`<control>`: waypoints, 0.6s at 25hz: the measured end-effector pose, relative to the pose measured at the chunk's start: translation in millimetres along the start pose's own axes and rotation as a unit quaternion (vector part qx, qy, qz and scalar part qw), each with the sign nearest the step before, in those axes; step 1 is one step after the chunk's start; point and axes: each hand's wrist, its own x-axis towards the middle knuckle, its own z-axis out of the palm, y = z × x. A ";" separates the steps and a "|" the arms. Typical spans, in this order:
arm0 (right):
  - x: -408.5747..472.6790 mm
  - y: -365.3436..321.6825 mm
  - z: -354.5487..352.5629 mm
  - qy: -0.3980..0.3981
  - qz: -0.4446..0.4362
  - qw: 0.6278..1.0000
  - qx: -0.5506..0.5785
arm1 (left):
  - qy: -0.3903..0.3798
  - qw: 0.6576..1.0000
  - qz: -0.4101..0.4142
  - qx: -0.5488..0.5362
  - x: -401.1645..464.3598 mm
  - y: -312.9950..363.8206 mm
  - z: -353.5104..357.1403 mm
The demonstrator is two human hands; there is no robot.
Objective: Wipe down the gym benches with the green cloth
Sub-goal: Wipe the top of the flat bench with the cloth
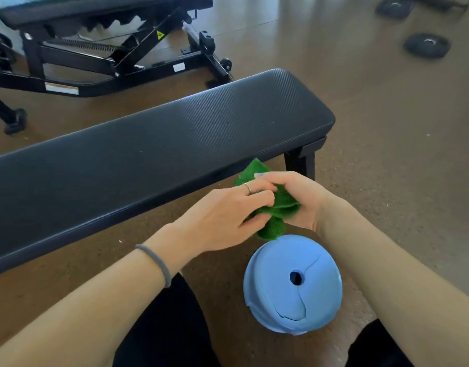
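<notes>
A flat black padded bench (154,144) runs from the lower left to the right middle, just in front of me. The green cloth (279,205) is bunched between both hands, beside the bench's near edge and above the floor. My left hand (222,218), with a ring on one finger, pinches the cloth from the left. My right hand (299,197) grips the cloth from the right, fingers curled over its top. A second, adjustable black bench (95,35) stands behind at the upper left.
A round blue container (293,284) with a hole in its lid stands on the brown floor right under the cloth. Two black weight plates (426,46) lie on the floor at the upper right. My dark-clothed knees are at the bottom.
</notes>
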 end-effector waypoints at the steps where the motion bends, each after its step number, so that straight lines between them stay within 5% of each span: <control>1: 4.8 -1.8 5.1 0.033 -0.004 0.999 -0.009 | 0.015 1.000 0.007 0.005 -2.9 -9.2 -8.1; 5: 11.0 -28.2 23.7 0.203 -0.106 0.971 0.067 | 0.118 0.979 -0.164 0.024 -3.3 -67.3 -39.2; 7: 13.7 -48.7 38.9 0.308 -0.225 0.924 0.014 | 0.038 0.955 -0.279 0.096 -2.3 -100.7 -39.8; 9: 19.6 -62.8 53.0 0.410 -0.355 0.814 -0.209 | -0.045 0.941 -0.312 0.121 -5.5 -120.8 -25.9; 11: 33.6 -63.7 65.1 0.421 -0.421 0.666 -0.449 | -0.051 0.940 -0.306 0.142 -12.3 -132.3 -10.6; 15: 85.5 -41.1 62.3 0.289 -0.265 0.560 -0.730 | -0.012 0.940 -0.292 0.176 -15.7 -138.8 -0.3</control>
